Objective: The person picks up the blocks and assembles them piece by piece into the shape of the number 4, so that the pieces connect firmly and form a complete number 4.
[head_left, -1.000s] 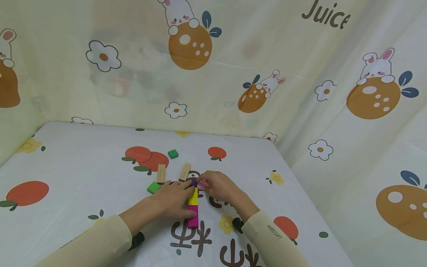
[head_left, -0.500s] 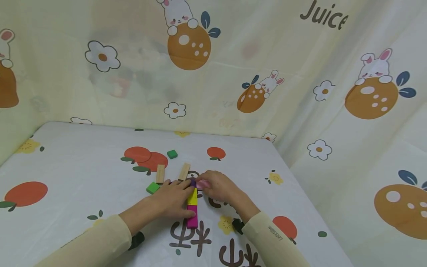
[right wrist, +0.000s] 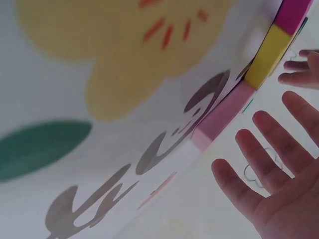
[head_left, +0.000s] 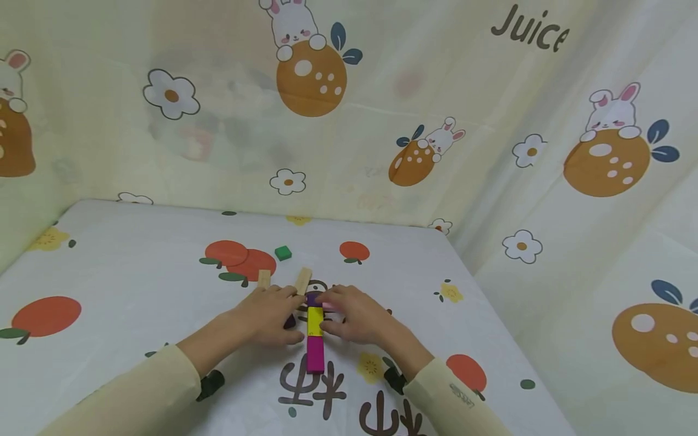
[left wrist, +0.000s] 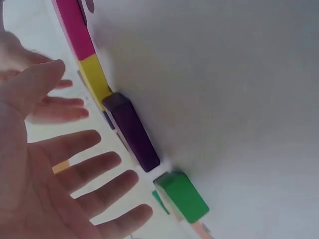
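Observation:
A magenta block [head_left: 315,355], a yellow block [head_left: 315,321] and a purple block [head_left: 314,300] lie end to end in a row on the cloth. On the left of the row, my left hand [head_left: 264,318] hovers with spread fingers. A dark purple block [left wrist: 132,132] and a green block [left wrist: 182,197] lie on that side, mostly hidden by the hand in the head view. My right hand [head_left: 360,315] is on the other side, fingers extended, fingertips close to the yellow and purple blocks. A pink block [right wrist: 224,115] adjoins the row there. Neither hand holds anything.
Two plain wooden blocks, a left one [head_left: 264,278] and a right one [head_left: 303,281], lie beyond the hands. Farther back is a small green block [head_left: 283,253]. A printed white cloth [head_left: 147,254] covers the table, and a patterned curtain [head_left: 229,133] hangs behind it.
My left hand has lifted off the row and moved left, now covering the near green block. My right hand has let go of the pink block and its fingers have spread.

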`<action>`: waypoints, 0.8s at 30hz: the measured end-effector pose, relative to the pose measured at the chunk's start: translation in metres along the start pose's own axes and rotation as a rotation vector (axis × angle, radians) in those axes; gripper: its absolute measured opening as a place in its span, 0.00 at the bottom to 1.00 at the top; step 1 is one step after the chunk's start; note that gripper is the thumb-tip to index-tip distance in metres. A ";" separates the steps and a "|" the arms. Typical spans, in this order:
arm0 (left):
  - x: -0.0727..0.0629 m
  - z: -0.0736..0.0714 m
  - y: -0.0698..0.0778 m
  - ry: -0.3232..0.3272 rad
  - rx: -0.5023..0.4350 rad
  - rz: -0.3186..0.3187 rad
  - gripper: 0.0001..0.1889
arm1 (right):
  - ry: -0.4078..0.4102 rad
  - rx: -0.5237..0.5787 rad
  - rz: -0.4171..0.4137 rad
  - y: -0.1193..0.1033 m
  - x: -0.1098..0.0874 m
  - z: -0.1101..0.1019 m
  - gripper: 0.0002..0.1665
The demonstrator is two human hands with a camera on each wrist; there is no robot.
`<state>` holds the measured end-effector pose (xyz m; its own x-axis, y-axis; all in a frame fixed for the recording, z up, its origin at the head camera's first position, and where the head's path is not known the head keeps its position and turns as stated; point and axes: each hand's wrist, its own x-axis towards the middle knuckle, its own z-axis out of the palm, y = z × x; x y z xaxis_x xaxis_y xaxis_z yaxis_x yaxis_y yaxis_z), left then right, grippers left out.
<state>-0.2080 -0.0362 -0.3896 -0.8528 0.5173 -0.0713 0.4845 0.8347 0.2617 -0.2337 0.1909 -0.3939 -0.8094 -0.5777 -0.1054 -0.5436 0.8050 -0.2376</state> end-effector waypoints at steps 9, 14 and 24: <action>-0.002 0.001 -0.009 -0.023 0.017 0.004 0.31 | -0.068 -0.024 -0.006 -0.012 -0.008 0.004 0.35; -0.001 0.003 -0.009 -0.033 0.022 -0.006 0.28 | -0.082 -0.064 -0.016 -0.016 -0.009 0.007 0.38; 0.000 0.007 -0.008 0.000 0.057 0.005 0.21 | -0.100 -0.065 -0.013 -0.015 -0.010 0.010 0.36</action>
<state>-0.2106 -0.0411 -0.3981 -0.8506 0.5211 -0.0698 0.4987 0.8417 0.2068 -0.2147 0.1833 -0.3987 -0.7777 -0.5961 -0.1996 -0.5696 0.8026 -0.1772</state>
